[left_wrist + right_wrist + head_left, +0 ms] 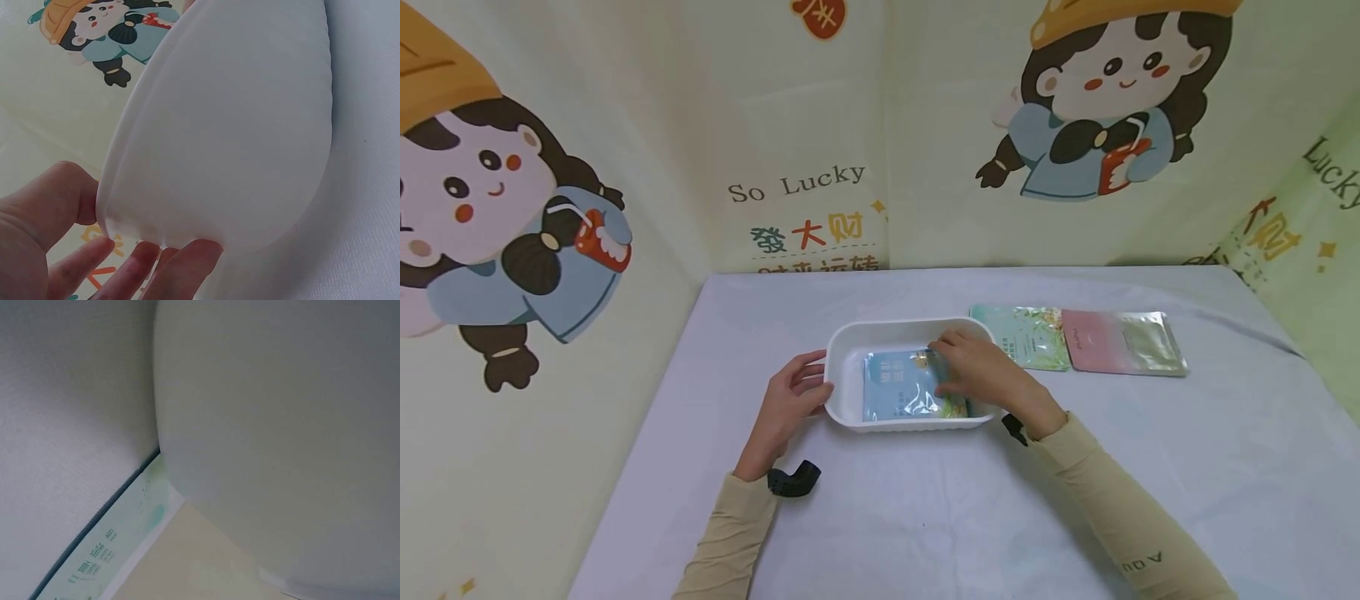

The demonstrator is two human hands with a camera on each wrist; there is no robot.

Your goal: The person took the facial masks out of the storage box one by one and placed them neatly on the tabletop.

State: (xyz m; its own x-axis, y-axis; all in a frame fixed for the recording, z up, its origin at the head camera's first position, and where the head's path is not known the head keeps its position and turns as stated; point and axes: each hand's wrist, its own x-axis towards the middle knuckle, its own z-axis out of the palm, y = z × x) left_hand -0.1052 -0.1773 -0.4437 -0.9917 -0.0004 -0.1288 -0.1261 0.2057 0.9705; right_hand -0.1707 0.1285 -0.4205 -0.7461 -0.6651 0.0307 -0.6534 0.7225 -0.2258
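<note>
A white plastic tray (848,414) with rounded corners stands on the table. Inside it lies a flat, glossy blue sachet (895,387) with printed lettering and a flowery corner. My left hand (786,404) holds the tray's left end, thumb at the rim and fingers against the outer wall; the left wrist view shows this hand (125,250) close up. Reaching over the tray's right end, my right hand (977,367) grips the sachet's right part with thumb and fingers and covers some of it. In the right wrist view the tray's outer wall (281,437) hides that hand.
Behind the tray, to its right, lies a green sachet (1030,337) with a floral print. A pink and silver sachet (1120,342) adjoins it on the right. White cloth (880,517) covers the table. A printed curtain (940,225) hangs along the back and sides.
</note>
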